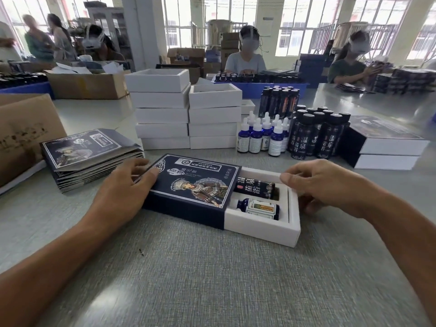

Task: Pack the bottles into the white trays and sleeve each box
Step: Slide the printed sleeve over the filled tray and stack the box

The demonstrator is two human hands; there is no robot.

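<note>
White tray (260, 228) sits btwn the two hands on the grey desk (212, 279), abt two-thirds covered by a navy printed sleeve (188, 192); the tray's right end sticks out uncovered. Left hand (125, 192) lies over the sleeve's left end, fingers curled round its far-left corner and thumb along the near side, gripping it. Right hand (330, 185) is at the tray's right end, fingers bent over the far rim and thumb down behind the end wall, clamped on the tray. Both forearms come in low from the near edge, wrists angled inward twd each other. In the exposed part of the tray two bottles lie on their sides in separate slots: a dark bottle (254, 188) w/ white characters in the far slot, and a blue dropper bottle (258, 208) w/ pale label in the near slot, its neck hidden under the sleeve. Beyond the left hand, a fanned stack of flat sleeves (89, 156), w/ a brown carton (21, 135) further left. Straight ahead of both hands, two stacks of empty white trays (186, 114). Beyond the right hand, a cluster of upright blue dropper bottles (264, 135) w/ white tops, next to upright dark bottles (316, 135) w/ black caps; to the right of those, two finished boxes (387, 147) stacked. Other people sit across the desk, blurred.
</note>
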